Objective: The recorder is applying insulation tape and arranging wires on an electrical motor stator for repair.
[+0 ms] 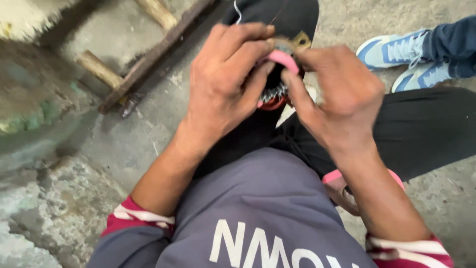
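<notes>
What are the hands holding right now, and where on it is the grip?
Both hands pinch a small pink piece: left hand fingertips on its left end, right hand fingertips on its right end. What the piece is cannot be told.

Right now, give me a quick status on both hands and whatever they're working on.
Left hand and right hand both pinching a small pink piece over the lap. Fingers cover most of it. Another person's blue sneakers close by, not touching.

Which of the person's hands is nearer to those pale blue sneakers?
The right hand. It sits just left of and a little below the pale blue sneakers; the left hand is farther away, beyond the small pink piece both hands pinch.
</notes>
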